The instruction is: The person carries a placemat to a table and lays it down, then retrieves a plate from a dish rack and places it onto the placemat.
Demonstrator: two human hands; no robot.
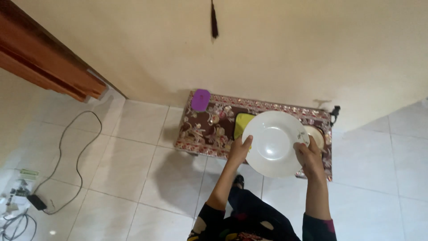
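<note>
A white plate [275,143] is held by its rim between both hands above a low tabletop [209,129] covered in a dark floral cloth, and it is kept nearly level, its hollow facing up, so that the whole round face is turned toward the camera. The left hand [239,151] is closed on the plate's left edge, the thumb laid over the rim and the fingers hidden beneath; the right hand [306,154] is closed on the opposite edge in the same way, so the weight is shared across the plate's width. Just behind the plate's left edge a yellow-green container [242,123] is seen on the cloth, partly covered by the plate. At the plate's right edge a small pale bowl [317,135] is seen on the tabletop, also partly hidden. Well to the left of the plate, at the tabletop's far corner against the wall, a purple lid [200,99] is set. Far to the left of the plate a grey cable [76,156] is looped over the tiled floor toward a black plug.
</note>
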